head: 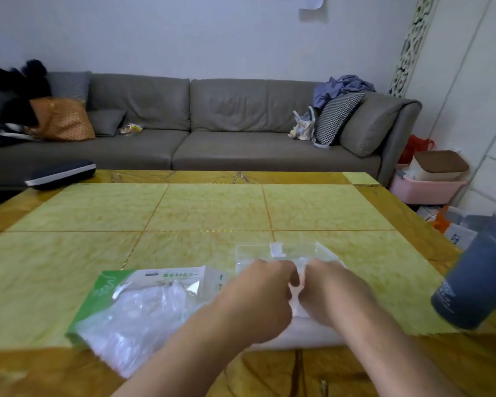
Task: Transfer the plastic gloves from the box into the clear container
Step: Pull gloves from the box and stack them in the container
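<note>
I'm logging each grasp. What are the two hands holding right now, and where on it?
Both the left hand and right hand pinch a folded plastic glove between them, over the clear container; the exact spot is hidden.

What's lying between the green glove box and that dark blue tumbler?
In the head view: both hands, left hand and right hand, over the clear container.
</note>
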`<state>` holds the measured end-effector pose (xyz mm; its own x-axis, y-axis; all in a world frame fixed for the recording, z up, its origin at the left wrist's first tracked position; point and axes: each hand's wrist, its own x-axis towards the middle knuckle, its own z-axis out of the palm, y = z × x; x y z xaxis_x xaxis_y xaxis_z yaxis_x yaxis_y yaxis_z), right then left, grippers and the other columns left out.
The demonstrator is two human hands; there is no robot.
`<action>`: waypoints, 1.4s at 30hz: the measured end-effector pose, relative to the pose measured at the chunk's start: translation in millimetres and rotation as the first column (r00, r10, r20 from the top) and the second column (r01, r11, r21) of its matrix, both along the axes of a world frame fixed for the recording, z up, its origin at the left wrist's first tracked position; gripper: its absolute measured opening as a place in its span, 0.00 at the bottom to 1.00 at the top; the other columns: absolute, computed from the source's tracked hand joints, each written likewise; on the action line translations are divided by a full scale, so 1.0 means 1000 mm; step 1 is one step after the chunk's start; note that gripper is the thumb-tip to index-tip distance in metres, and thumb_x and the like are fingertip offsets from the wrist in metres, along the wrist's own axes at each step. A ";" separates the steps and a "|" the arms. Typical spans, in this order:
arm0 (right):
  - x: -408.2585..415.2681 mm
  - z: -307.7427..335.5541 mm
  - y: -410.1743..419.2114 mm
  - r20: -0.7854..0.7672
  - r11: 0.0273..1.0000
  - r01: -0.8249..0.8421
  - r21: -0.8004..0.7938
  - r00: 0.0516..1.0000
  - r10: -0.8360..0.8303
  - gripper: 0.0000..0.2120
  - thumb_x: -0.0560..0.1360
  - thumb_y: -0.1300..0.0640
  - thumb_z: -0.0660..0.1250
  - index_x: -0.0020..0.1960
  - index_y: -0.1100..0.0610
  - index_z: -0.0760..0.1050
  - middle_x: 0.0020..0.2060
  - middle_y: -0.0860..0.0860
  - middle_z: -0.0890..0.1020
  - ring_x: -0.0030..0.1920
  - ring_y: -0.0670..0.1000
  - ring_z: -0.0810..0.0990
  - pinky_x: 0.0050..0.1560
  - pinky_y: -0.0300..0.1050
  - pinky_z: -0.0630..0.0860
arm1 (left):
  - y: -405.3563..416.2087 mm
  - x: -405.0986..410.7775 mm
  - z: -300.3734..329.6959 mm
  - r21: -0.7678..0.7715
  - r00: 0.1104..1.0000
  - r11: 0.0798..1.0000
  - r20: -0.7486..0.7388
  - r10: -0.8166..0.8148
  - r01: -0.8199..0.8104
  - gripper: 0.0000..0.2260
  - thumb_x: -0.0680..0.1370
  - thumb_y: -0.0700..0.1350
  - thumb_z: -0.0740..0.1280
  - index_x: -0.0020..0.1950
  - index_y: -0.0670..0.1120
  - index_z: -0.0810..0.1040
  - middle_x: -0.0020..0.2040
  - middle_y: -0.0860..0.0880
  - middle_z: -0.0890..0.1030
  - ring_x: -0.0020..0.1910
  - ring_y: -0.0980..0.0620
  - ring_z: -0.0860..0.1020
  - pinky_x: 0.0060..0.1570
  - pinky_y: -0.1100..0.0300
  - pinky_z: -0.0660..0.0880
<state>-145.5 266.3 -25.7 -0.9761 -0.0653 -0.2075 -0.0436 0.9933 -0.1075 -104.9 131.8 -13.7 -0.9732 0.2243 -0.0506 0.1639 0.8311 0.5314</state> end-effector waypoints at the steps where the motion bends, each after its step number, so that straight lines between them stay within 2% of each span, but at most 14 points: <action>1: 0.004 0.004 -0.003 -0.065 1.000 0.008 -0.010 0.998 -0.009 0.08 0.78 0.63 0.58 0.48 0.53 0.74 0.41 0.49 0.77 0.44 0.55 0.80 0.42 0.47 0.76 | -0.007 0.005 0.002 0.045 0.997 0.999 -0.076 0.030 -0.027 0.20 0.77 0.34 0.58 0.62 0.52 0.78 0.52 0.56 0.82 0.51 0.57 0.80 0.53 0.57 0.80; 5: 0.019 0.014 -0.022 -0.249 0.996 0.010 -0.085 0.968 -0.031 0.13 0.77 0.66 0.57 0.53 0.53 0.76 0.43 0.48 0.78 0.45 0.54 0.79 0.46 0.49 0.79 | -0.062 0.026 0.019 0.244 0.941 0.949 -0.220 0.257 -0.202 0.18 0.79 0.33 0.59 0.54 0.54 0.81 0.46 0.60 0.82 0.47 0.63 0.79 0.48 0.67 0.77; 8: 0.032 0.017 -0.044 -0.380 0.954 -0.218 -0.205 0.916 0.128 0.20 0.77 0.65 0.59 0.62 0.49 0.78 0.52 0.44 0.79 0.53 0.48 0.78 0.54 0.46 0.80 | -0.121 0.039 0.020 0.355 0.862 0.858 -0.212 0.461 -0.372 0.19 0.78 0.32 0.61 0.49 0.56 0.81 0.42 0.59 0.83 0.44 0.64 0.80 0.46 0.64 0.79; 12: 0.059 0.017 -0.086 -0.318 0.663 -0.666 -0.341 0.746 0.585 0.23 0.80 0.50 0.68 0.74 0.42 0.70 0.65 0.34 0.70 0.67 0.33 0.62 0.67 0.28 0.63 | -0.178 0.050 0.004 0.335 0.796 0.776 -0.110 0.596 -0.535 0.23 0.73 0.28 0.58 0.45 0.55 0.83 0.41 0.60 0.84 0.41 0.61 0.81 0.48 0.51 0.82; 14: 0.070 0.006 -0.109 -0.267 0.575 -0.766 -0.288 0.641 0.720 0.31 0.78 0.41 0.71 0.78 0.42 0.66 0.70 0.34 0.66 0.72 0.36 0.56 0.70 0.33 0.60 | -0.191 0.051 -0.004 0.338 0.785 0.752 -0.058 0.617 -0.566 0.24 0.71 0.28 0.55 0.44 0.54 0.83 0.40 0.58 0.85 0.40 0.59 0.82 0.49 0.49 0.81; 16: 0.072 -0.010 -0.128 -0.313 0.557 -0.809 -0.186 0.586 0.747 0.28 0.78 0.43 0.71 0.76 0.42 0.70 0.69 0.38 0.70 0.71 0.42 0.60 0.69 0.40 0.65 | -0.198 0.049 -0.011 0.363 0.791 0.746 -0.037 0.611 -0.559 0.24 0.71 0.28 0.55 0.45 0.53 0.83 0.40 0.57 0.85 0.40 0.59 0.82 0.51 0.50 0.81; 18: 0.070 -0.026 -0.142 -0.422 0.536 -0.835 -0.122 0.533 0.734 0.15 0.75 0.52 0.71 0.62 0.46 0.83 0.56 0.41 0.80 0.60 0.47 0.70 0.59 0.44 0.77 | -0.202 0.048 -0.016 0.371 0.798 0.751 -0.043 0.601 -0.546 0.24 0.72 0.29 0.56 0.45 0.53 0.83 0.40 0.58 0.85 0.41 0.60 0.83 0.50 0.51 0.81; 22: 0.062 -0.031 -0.148 -0.549 0.577 -0.706 -0.411 0.697 0.461 0.07 0.74 0.59 0.74 0.43 0.48 0.82 0.40 0.39 0.80 0.46 0.42 0.75 0.45 0.39 0.74 | -0.212 0.045 -0.017 0.434 0.766 0.704 -0.047 0.641 -0.563 0.23 0.73 0.29 0.56 0.45 0.53 0.83 0.39 0.59 0.85 0.40 0.60 0.82 0.50 0.51 0.82; 26: 0.055 -0.009 -0.145 -0.410 0.507 -0.449 -0.736 0.891 0.195 0.12 0.73 0.54 0.80 0.38 0.51 0.77 0.34 0.44 0.81 0.34 0.46 0.77 0.37 0.42 0.76 | -0.217 0.045 -0.018 0.495 0.732 0.648 -0.035 0.681 -0.579 0.22 0.74 0.30 0.57 0.45 0.53 0.83 0.40 0.58 0.85 0.39 0.60 0.83 0.47 0.49 0.83; 29: 0.047 0.001 -0.142 -0.294 0.457 -0.298 -0.838 0.952 0.081 0.14 0.77 0.50 0.74 0.39 0.55 0.74 0.32 0.49 0.78 0.32 0.46 0.74 0.39 0.44 0.75 | -0.212 0.046 -0.022 0.422 0.787 0.722 -0.029 0.616 -0.549 0.13 0.79 0.37 0.64 0.49 0.56 0.80 0.44 0.57 0.84 0.41 0.60 0.83 0.46 0.53 0.83; 31: 0.041 0.003 -0.138 -0.230 0.458 -0.227 -0.859 0.972 0.051 0.14 0.81 0.50 0.69 0.41 0.57 0.74 0.37 0.52 0.82 0.34 0.48 0.76 0.43 0.47 0.76 | -0.203 0.049 -0.027 0.286 0.868 0.830 0.011 0.497 -0.479 0.07 0.80 0.49 0.70 0.55 0.59 0.77 0.51 0.60 0.81 0.47 0.61 0.81 0.46 0.58 0.82; 33: 0.038 0.004 -0.135 -0.234 0.446 -0.228 -0.865 0.971 0.043 0.13 0.83 0.53 0.66 0.42 0.57 0.78 0.40 0.49 0.85 0.39 0.46 0.80 0.48 0.44 0.77 | -0.193 0.049 -0.036 0.096 0.920 0.915 0.028 0.390 -0.391 0.14 0.77 0.59 0.70 0.61 0.60 0.74 0.56 0.62 0.76 0.53 0.61 0.77 0.53 0.60 0.79; 36: 0.038 0.008 -0.136 -0.276 0.367 -0.278 -0.888 0.959 0.058 0.14 0.85 0.57 0.64 0.43 0.55 0.82 0.39 0.45 0.86 0.38 0.39 0.80 0.45 0.32 0.74 | -0.182 0.044 -0.045 -0.130 0.932 0.923 -0.050 0.359 -0.363 0.21 0.77 0.64 0.67 0.66 0.58 0.70 0.58 0.60 0.69 0.59 0.56 0.70 0.60 0.59 0.73; 42: 0.040 0.021 -0.130 -0.322 0.071 -0.322 -0.944 0.947 0.015 0.13 0.85 0.64 0.62 0.45 0.62 0.82 0.39 0.57 0.87 0.43 0.56 0.85 0.49 0.49 0.81 | -0.177 0.043 -0.048 -0.113 0.913 0.906 -0.069 0.401 -0.407 0.27 0.77 0.65 0.65 0.74 0.59 0.65 0.63 0.59 0.68 0.65 0.55 0.68 0.64 0.59 0.70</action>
<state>-105.6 136.3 -4.5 -0.9047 -0.2263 0.3609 -0.3621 -0.0375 -0.9314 -62.4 -44.8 -62.2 -0.9810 -0.1939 -0.0087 -0.1794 0.8889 0.4216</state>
